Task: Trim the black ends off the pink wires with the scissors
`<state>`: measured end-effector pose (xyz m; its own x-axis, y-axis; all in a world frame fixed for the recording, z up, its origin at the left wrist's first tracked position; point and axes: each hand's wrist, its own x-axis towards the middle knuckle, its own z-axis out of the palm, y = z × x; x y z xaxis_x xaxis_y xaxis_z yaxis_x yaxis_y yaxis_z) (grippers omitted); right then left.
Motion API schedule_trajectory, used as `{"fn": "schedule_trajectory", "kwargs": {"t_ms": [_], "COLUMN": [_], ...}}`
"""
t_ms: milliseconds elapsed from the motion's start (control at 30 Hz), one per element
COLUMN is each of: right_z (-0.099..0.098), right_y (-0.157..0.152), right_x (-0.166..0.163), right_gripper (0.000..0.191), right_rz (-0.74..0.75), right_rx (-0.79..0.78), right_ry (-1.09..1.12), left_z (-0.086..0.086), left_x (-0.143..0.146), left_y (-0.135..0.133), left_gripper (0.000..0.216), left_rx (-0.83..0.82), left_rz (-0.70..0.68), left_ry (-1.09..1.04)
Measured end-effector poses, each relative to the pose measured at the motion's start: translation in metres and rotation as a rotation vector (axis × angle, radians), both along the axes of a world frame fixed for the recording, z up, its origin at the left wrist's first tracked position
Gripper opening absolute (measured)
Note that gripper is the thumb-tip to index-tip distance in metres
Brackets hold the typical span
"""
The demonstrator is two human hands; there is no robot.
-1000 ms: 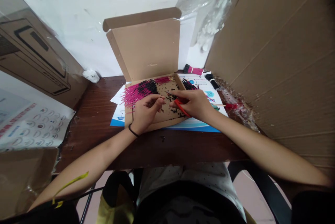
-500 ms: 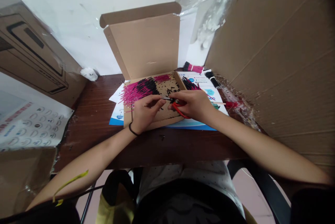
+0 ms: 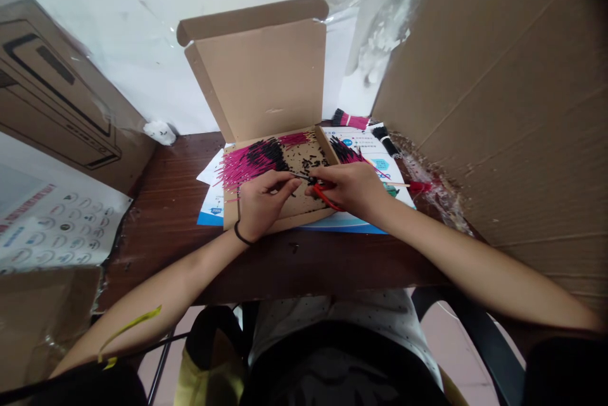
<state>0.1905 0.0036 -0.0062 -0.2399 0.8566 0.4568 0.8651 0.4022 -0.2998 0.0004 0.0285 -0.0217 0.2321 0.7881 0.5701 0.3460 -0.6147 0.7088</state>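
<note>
Scissor tips at the left fingertips, mid-frame

We note the red-handled scissors (image 3: pixel 329 197) just right of the frame's centre, the right hand (image 3: pixel 356 187) clamped on their handles; the blades point toward the picture's left, their long axis running nearly crosswise, tips just beside the left hand's (image 3: pixel 261 204) fingertips; contact we cannot tell. The left thumb and forefinger stand close together; whether they pinch anything we cannot tell. Both hands are over the open cardboard box (image 3: pixel 256 83); pink-and-black strands (image 3: pixel 237 166) lie upper left of the left fingertips, nearer that hand; black scraps (image 3: pixel 310 164) lie just above the blades.
</note>
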Motion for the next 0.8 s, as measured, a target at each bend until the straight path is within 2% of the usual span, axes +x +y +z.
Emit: {"fn": "schedule_trajectory", "kwargs": {"t_ms": [133, 267, 567, 800], "right_z": [0.0041, 0.0066, 0.0027, 0.0024], "right_y": [-0.0012, -0.0024, -0.0038, -0.0028], "right_x": [-0.0013, -0.0020, -0.0041, -0.0016], "right_gripper": [0.032, 0.035, 0.037, 0.032], "right_rz": [-0.045, -0.027, 0.006, -0.062], "right_rx": [-0.024, -0.036, -0.031, -0.041], "right_ry": [0.010, 0.039, 0.011, -0.130], "left_z": [-0.0017, -0.0029, -0.0026, -0.0021], "left_x": [0.0006, 0.0006, 0.0003, -0.0001], "left_y": [0.0025, 0.0033, 0.0026, 0.0011], "left_gripper": [0.020, 0.018, 0.016, 0.018], "left_rx": [-0.103, -0.156, -0.137, -0.079], "left_rz": [0.002, -0.003, 0.022, 0.011], "left_ry": [-0.042, -0.062, -0.030, 0.012]}}
